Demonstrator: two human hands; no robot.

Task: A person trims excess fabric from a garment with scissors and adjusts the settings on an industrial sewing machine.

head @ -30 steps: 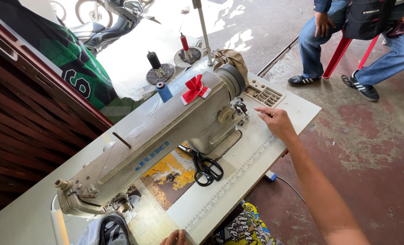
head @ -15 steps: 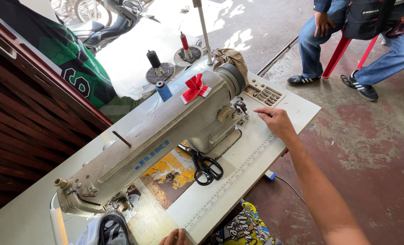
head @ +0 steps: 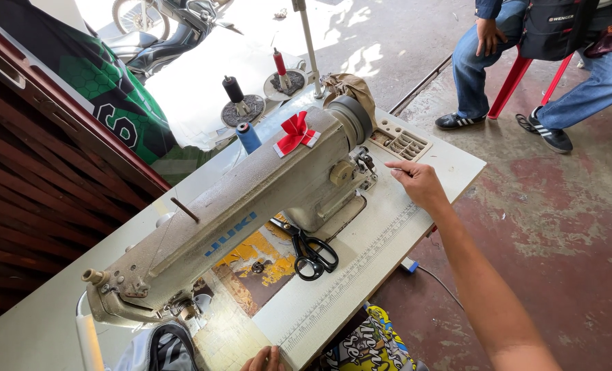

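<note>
Pale worn tabletop [head: 450,161], dusty grey metal sewing machine [head: 251,199], right hand [head: 419,184] loosely curled, empty, black-handled scissors [head: 309,251] nearby

Sewing machine [head: 251,206]: grey industrial type, dusty speckled casing, lying diagonally across the white table [head: 450,161], needle end at lower left, handwheel [head: 352,118] at upper right. Red ribbon bow [head: 293,132] sits on top of the arm near the wheel end. Right hand [head: 419,184] rests on the tabletop just beside the wheel end, fingers curled, pointing at the machine's side. Left hand [head: 264,359] at the table's near edge, only the fingertips showing, touching dark fabric [head: 165,347] under the needle end.
</note>
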